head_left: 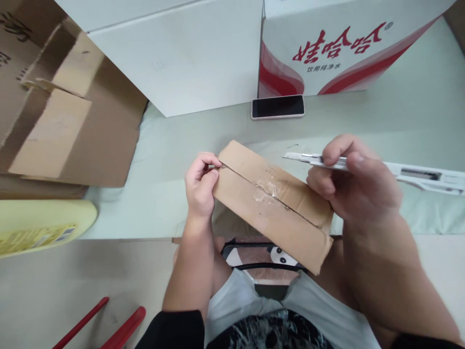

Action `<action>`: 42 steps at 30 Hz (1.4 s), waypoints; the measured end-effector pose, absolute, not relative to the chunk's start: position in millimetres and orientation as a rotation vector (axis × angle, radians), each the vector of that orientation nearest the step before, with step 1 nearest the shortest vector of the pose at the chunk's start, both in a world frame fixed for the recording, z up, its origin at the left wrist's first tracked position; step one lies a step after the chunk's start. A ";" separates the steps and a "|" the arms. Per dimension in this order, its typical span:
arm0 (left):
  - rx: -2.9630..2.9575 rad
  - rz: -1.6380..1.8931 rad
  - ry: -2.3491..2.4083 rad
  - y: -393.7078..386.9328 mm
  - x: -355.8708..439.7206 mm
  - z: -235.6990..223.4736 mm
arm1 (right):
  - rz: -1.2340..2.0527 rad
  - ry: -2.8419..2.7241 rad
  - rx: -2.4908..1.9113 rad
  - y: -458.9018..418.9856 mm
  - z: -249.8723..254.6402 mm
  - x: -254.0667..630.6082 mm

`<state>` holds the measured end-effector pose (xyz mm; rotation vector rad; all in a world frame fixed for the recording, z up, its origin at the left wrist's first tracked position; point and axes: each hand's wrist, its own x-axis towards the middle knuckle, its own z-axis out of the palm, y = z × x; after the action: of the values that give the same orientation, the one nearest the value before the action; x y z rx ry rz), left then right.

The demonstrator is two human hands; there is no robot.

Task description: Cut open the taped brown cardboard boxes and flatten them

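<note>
A small brown cardboard box (250, 194) sits tilted at the table's near edge, a seam running lengthwise across its top. Clear tape near the middle of that seam looks torn or wrinkled. My left hand (201, 186) pinches the box's left end between thumb and fingers. In my right hand (358, 179) is a white utility knife (410, 173), gripped between thumb and fingers. Its blade is out and points left, above the far side of the box. The lower fingers of my right hand are close to the box's right end; whether they touch it I cannot tell.
A phone (278, 107) lies beyond the box, before a white carton with red lettering (337, 53) and a plain white box (181, 58). Opened brown cartons (83, 111) and a yellow bottle (47, 225) are at left. Red bars (123, 329) show low on the left.
</note>
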<state>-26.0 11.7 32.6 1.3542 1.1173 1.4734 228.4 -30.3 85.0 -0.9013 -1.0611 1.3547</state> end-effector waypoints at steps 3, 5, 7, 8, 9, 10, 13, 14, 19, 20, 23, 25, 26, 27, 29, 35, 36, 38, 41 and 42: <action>1.353 1.475 1.123 11.5 -25.6 33.7 | 1.278 -1.182 -0.969 -34.8 84.1 225.0; 1.361 1.471 1.135 11.5 -25.5 33.9 | 1.215 -1.317 -1.055 -37.0 84.7 224.3; 1.358 1.470 1.140 11.6 -25.5 33.8 | 1.117 -1.471 -1.173 -37.9 87.3 223.5; 1.353 1.469 1.138 11.7 -25.6 33.7 | 1.057 -1.544 -1.234 -37.9 89.4 222.8; 1.347 1.469 1.135 11.8 -25.8 33.6 | 0.997 -1.606 -1.296 -37.7 91.9 222.0; 1.344 1.469 1.134 11.8 -25.9 33.5 | 0.943 -1.654 -1.348 -37.5 94.5 221.2; 1.345 1.461 1.145 11.8 -26.1 33.6 | 0.864 -1.758 -1.394 -37.3 100.7 219.1; 1.346 1.460 1.148 11.7 -26.0 33.6 | 0.856 -1.784 -1.386 -37.5 101.8 218.7; 1.351 1.461 1.151 11.1 -25.1 33.9 | 0.795 -1.834 -1.363 -38.8 100.9 216.0; 1.355 1.459 1.157 11.0 -25.1 33.8 | 0.783 -1.825 -1.357 -38.8 100.1 215.4; 1.360 1.456 1.156 11.3 -25.7 33.4 | 0.770 -1.809 -1.349 -39.1 98.3 214.2; 1.353 1.456 1.144 11.4 -26.0 33.0 | 0.769 -1.805 -1.347 -39.4 98.2 214.1; 1.353 1.458 1.142 11.4 -26.2 32.8 | 0.775 -1.806 -1.347 -39.7 98.4 214.1; 1.355 1.463 1.144 11.4 -26.2 32.6 | 0.782 -1.807 -1.346 -39.9 98.6 214.1; 1.358 1.466 1.148 11.2 -26.2 32.3 | 0.790 -1.803 -1.343 -40.4 98.6 214.2; 1.325 1.468 1.139 10.0 -24.6 32.3 | 0.775 -1.813 -1.315 -39.9 96.5 213.7; 1.325 1.477 1.141 9.8 -24.0 32.6 | 0.771 -1.817 -1.310 -39.7 96.8 213.5; 1.336 1.496 1.153 9.6 -22.7 33.4 | 0.770 -1.821 -1.312 -39.2 98.4 213.2; 1.350 1.492 1.169 9.9 -21.4 34.7 | 0.814 -1.813 -1.355 -39.0 102.3 213.5; 1.351 1.483 1.171 10.2 -21.3 35.0 | 0.835 -1.809 -1.368 -39.1 103.3 213.8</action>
<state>-21.3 10.2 35.0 1.3509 1.1706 1.4830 213.8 -39.1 103.3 -1.3682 -1.8087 0.8354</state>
